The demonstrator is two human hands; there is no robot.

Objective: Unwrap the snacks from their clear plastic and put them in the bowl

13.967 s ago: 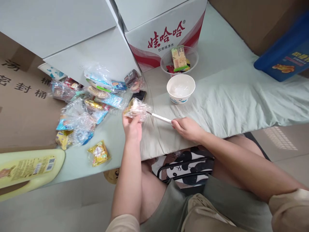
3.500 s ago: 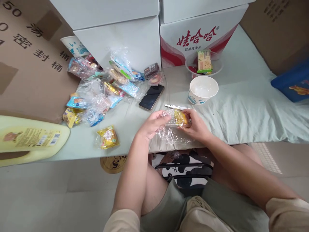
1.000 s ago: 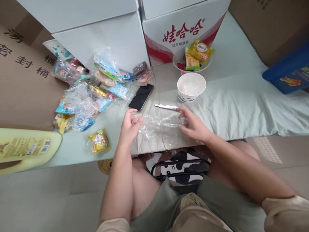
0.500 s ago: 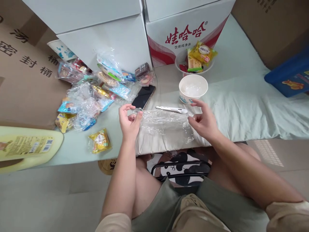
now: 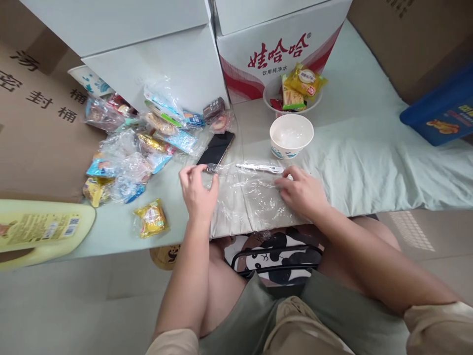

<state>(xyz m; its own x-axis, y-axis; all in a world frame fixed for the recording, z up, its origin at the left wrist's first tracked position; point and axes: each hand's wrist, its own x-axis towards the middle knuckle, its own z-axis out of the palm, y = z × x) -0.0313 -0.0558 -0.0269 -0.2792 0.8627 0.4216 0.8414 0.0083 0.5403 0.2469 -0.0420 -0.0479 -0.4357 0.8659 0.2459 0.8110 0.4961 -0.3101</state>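
A crumpled sheet of clear plastic film [image 5: 246,195] is spread low over the cloth in front of me. My left hand [image 5: 197,192] is at its left edge, fingers bent and thumb held apart from them. At the right edge, my right hand [image 5: 301,192] has its fingers drawn together on the film; its fingertips are partly hidden. Just beyond the film lies a white utility knife [image 5: 258,168], close to my right fingertips. A black phone [image 5: 217,148] lies beyond my left hand. Behind my right hand stands a white paper bowl [image 5: 291,135] with something clear inside.
Several wrapped snacks [image 5: 125,155] are heaped at the left, and a yellow packaged snack [image 5: 151,218] lies nearer the edge. A clear bowl [image 5: 268,98] of snacks stands before a white carton [image 5: 236,54]. A yellow bottle [image 5: 44,227] lies left; a blue container [image 5: 439,116] is right.
Both hands have come down slightly with the film, which now lies flatter. My right hand has moved a little left and its fingers have curled in. The view has shifted slightly.
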